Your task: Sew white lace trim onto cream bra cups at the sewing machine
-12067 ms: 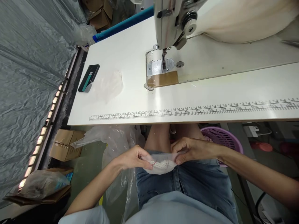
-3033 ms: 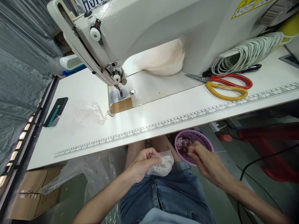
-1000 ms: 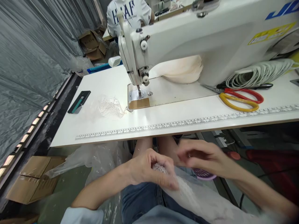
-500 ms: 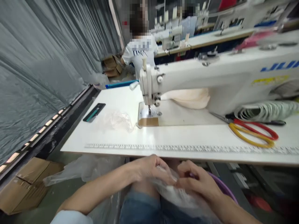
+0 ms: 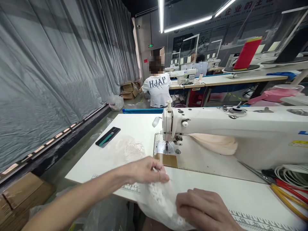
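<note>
Our left hand (image 5: 151,171) pinched sheer white fabric (image 5: 157,200); it slanted over the table's front edge (image 5: 83,180) — toward our curled right hand (image 5: 202,207), grip unclear.

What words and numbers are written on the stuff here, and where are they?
"HJAF": back of a white T-shirt; the line below is too small.
"CLOTHING": dark grey back wall.
"企业的": same wall, red characters; the rest is blurred, like the line underneath.
Too small or blurred: numbers on the black-marked printed ruler, yellow label on the white sewing machine, small green sign.
</note>
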The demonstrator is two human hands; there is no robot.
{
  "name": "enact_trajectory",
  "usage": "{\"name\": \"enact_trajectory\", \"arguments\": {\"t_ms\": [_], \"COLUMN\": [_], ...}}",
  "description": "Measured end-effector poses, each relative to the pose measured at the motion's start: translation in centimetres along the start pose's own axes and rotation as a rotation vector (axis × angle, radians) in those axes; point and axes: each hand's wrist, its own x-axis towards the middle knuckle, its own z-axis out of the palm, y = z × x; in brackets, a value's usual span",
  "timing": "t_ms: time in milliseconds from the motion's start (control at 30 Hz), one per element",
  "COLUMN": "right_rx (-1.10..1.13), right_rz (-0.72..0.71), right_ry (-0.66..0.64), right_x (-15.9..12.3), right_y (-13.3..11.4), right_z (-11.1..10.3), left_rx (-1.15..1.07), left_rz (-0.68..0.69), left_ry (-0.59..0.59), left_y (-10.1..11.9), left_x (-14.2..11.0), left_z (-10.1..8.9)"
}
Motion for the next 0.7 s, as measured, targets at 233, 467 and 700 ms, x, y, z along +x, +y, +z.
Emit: {"name": "enact_trajectory", "arguments": {"t_ms": [233, 467, 700], "right_rx": [-0.355, -0.219, -0.245], "right_rz": [0.255, 0.448, 0.438], "right_ry": [0.026, -0.012, -0.084], "right_x": [1.9, 0.4, 0.4], "right_y": [8.0, 9.8, 9.4], "right_z": [4.6, 6.1, 5.4], "left_rx": [0.975, 1.175, 1.248], "left_rz": [0.062, 0.443, 0.595], "left_ry": [0.386, 0.411, 0.354], "left_y": [0.3, -5.3, -6.2], "left_x": [9.1, 8.7, 7.5], "left_z": [-5.8, -1.9, -2.6]}}
